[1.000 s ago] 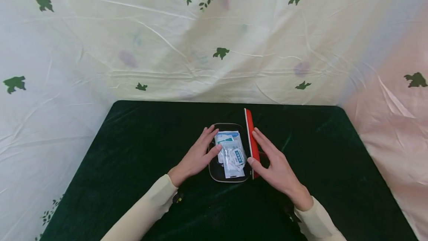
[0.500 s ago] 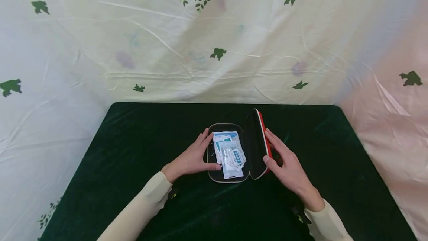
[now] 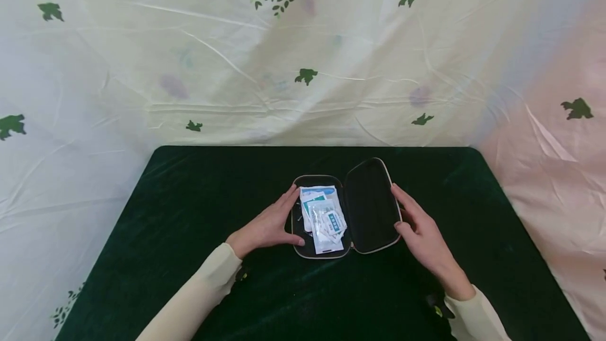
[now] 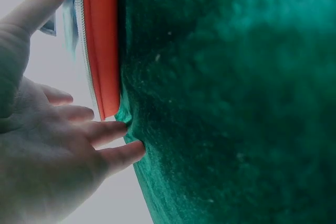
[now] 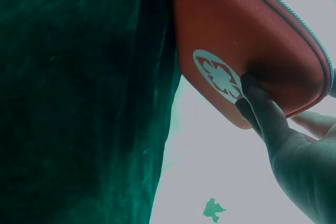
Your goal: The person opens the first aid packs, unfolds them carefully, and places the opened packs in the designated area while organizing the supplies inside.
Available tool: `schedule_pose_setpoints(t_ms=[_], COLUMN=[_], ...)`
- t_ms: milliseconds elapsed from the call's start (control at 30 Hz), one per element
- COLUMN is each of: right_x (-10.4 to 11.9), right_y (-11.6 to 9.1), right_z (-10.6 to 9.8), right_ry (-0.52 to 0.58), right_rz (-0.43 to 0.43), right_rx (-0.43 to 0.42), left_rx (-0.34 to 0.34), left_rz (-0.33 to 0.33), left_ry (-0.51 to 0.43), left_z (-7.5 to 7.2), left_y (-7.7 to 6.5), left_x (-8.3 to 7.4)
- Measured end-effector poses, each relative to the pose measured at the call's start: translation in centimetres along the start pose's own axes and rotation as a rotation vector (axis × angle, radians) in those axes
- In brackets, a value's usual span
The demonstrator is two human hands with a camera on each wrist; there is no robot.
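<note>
A red zippered first-aid case (image 3: pixel 322 256) lies unfolded on the table, its black inside facing up. In its left half are several flat packets (image 3: pixel 326 220), white, blue and clear. My left hand (image 3: pixel 267 227) rests along the case's left side, fingers stretched out and thumb over the near left rim. The lid (image 3: pixel 371 209) leans to the right, tilted up off the cloth. My right hand (image 3: pixel 421 233) holds its right edge, thumb at the rim and other fingers behind. In the right wrist view, those fingers touch the red outside beside a white cross emblem (image 5: pixel 218 77).
A dark green velvet cloth (image 3: pixel 213 188) covers the table. Pale fabric curtains (image 3: pixel 236 67) printed with green leaves and birds hang behind it and along both sides.
The lid has swung from nearly upright over to the right, showing its black inside. My right hand has moved right with it. My left hand has shifted slightly left, its thumb back toward the rim.
</note>
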State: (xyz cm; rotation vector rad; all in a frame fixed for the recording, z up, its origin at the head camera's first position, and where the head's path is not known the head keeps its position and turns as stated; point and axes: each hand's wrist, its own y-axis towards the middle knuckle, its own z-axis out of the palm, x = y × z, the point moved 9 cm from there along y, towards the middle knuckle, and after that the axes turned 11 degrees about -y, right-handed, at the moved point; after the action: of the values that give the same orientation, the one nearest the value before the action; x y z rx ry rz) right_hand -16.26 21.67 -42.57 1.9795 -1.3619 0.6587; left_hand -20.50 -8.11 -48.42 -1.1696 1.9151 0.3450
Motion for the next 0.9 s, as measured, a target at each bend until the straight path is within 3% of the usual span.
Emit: schedule_pose_setpoints(t_ms=[433, 900], right_x=[-3.3, -6.1], right_y=[-0.3, -0.3], right_z=[-0.5, 0.0], right_ry=[-0.080, -0.114], right_rz=[0.177, 0.239], right_rx=[0.082, 0.162], left_rx=[-0.014, -0.001], left_rz=[0.009, 0.011], left_ry=[-0.006, -0.025], left_z=[0.1, 0.1], left_y=[-0.1, 0.0], left_x=[0.4, 0.2])
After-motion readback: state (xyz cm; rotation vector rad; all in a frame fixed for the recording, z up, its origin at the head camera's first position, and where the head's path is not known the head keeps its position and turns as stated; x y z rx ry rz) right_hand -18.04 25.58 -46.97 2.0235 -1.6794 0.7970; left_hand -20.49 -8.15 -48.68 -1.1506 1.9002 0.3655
